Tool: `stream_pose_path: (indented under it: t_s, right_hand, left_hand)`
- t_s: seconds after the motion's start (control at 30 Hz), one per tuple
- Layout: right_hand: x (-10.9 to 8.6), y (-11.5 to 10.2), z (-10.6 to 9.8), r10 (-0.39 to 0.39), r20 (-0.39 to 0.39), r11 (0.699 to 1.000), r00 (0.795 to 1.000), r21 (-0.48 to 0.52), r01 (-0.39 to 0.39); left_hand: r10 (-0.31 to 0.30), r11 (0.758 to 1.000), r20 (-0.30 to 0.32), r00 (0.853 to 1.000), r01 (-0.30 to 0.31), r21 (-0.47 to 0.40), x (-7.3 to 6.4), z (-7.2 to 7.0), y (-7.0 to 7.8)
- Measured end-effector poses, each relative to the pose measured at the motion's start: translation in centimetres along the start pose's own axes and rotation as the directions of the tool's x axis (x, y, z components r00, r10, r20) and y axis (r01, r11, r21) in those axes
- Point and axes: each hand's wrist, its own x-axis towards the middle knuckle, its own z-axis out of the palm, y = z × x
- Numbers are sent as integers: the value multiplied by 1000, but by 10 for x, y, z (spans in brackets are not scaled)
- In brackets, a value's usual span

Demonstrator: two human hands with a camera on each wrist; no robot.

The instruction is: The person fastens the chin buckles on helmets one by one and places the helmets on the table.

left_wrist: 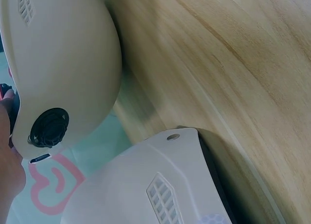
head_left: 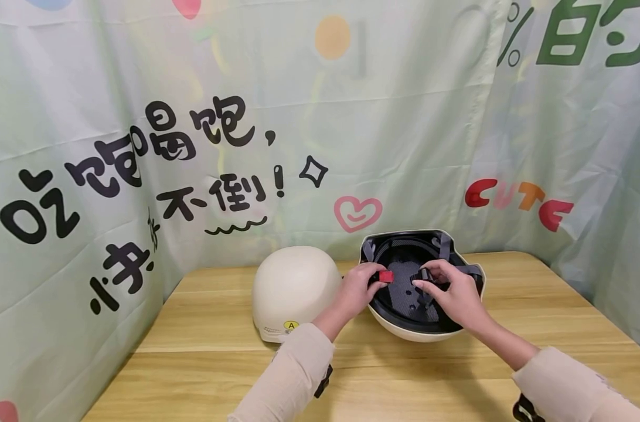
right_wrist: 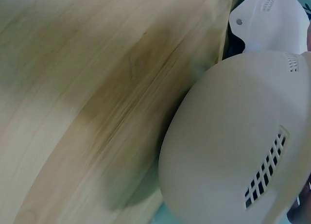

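Note:
A cream helmet lies upside down on the table, its black padded lining facing up. Over its opening my left hand pinches the red buckle of the chin strap between thumb and fingers. My right hand pinches the black buckle piece of the other strap end, a short gap from the red one. In the left wrist view the helmet's outer shell hides most of the left hand; the right wrist view mainly shows the shell too.
A second cream helmet stands upright to the left, close beside the left forearm. Both rest on a wooden table. Printed cloth curtains hang behind the table and at its sides.

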Motion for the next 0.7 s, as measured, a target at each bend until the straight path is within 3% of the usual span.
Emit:
stream_pose_path:
  t_s: [0.23,0.7]
  right_hand:
    - [3,3,11,101,0,993,995,62,-101]
    - [12,3,26,160,46,976,986,140,-165]
  left_hand:
    - [-9,1000,18,1000,9,0,2,-1,2]
    - [-7,999,25,1000,8,-36,4,-3,3]
